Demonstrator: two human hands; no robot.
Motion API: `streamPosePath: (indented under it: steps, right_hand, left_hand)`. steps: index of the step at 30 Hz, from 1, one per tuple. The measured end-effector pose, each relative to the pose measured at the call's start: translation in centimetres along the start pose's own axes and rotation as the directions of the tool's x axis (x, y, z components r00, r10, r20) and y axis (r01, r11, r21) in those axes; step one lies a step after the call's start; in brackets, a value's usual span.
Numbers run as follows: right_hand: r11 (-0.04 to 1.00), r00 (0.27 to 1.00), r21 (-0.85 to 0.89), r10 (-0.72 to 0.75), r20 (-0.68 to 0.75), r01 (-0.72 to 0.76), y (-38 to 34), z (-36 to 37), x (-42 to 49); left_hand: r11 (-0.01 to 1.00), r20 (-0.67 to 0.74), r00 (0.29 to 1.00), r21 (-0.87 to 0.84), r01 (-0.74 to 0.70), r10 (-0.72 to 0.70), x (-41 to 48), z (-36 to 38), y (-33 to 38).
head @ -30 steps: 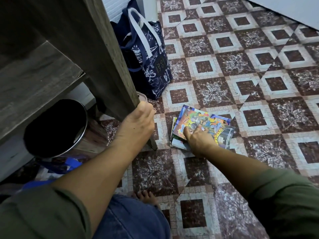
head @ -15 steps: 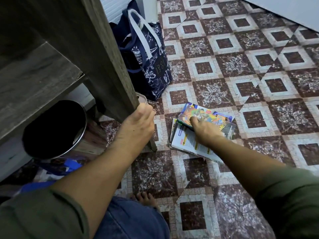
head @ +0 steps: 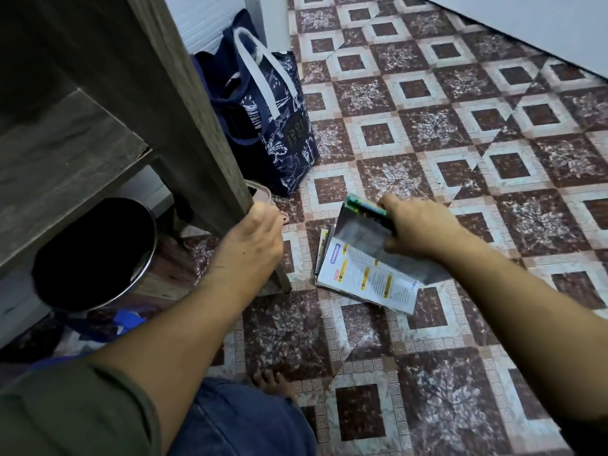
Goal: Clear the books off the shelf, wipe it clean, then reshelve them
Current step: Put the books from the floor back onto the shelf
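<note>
left hand [head: 253, 233] – grips wooden shelf [head: 148, 93] edge | right hand [head: 418, 225] – grips glossy top book [head: 358, 227] | round bin [head: 152, 251] at 9 o'clock, inside dark

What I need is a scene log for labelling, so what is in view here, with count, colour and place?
books: small pile, count unclear, white-and-yellow page showing; on the floor right of the shelf unit
top book: one, colourful cover; tilted up off the pile
shelf unit: one, grey-brown wood; left
tote bag: one, navy with white print, pale handles; standing on the floor beyond the unit's side panel
bin: one, metal rim, dark inside; under the shelf
pink tub: one; mostly hidden behind the panel
floor: maroon-and-white patterned tiles
left hand: grips the side panel's edge
right hand: holds the top book
bare foot: one; bottom centre
</note>
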State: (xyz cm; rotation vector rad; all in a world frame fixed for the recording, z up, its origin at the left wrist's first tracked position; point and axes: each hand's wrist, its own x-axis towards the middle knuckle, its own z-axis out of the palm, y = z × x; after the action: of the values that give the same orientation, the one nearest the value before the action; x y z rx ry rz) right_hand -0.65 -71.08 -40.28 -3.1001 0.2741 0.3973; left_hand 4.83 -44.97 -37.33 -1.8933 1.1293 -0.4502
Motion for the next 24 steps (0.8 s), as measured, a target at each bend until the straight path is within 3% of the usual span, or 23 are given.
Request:
streamPosePath:
  steps: [5,12,16,19,22,24]
  right_hand:
    - [0.967,0.988,0.241,0.052,0.144,-0.086,-1.5,4.7,-1.5]
    - [0.959,0.966,0.190,0.172,0.191,-0.209,-1.8,5.9,-1.2]
    - [0.976,0.971,0.123,0.155,0.182,-0.179,-3.5,5.0,-2.4]
    - [0.993,0.989,0.084,0.071,0.133,-0.083,-5.7,3.1,-5.4]
    - [0.994,0.996,0.106,-0.042,0.081,0.033,-8.6,0.6,-8.5]
    - [0.984,0.995,0.160,-0.090,0.032,0.084,-10.4,-1.1,-9.8]
  left_hand:
    - [1.000,-0.019,1.000,0.008,-0.025,0.025,-0.2,-0.2,-0.1]
    - [0.999,-0.003,0.999,0.000,-0.037,0.037,0.1,-0.1,-0.3]
    - [0.971,-0.069,0.997,-0.236,-0.042,0.027,-0.6,-0.4,-0.8]
    - [0.845,-0.145,0.989,-0.532,-0.059,-0.022,-1.0,-1.3,-0.9]
    - [0.670,0.006,0.992,-0.738,-0.081,0.127,-1.8,-3.4,-1.2]
    - [0.658,0.123,0.966,-0.751,-0.061,0.229,-2.1,-4.5,-1.2]
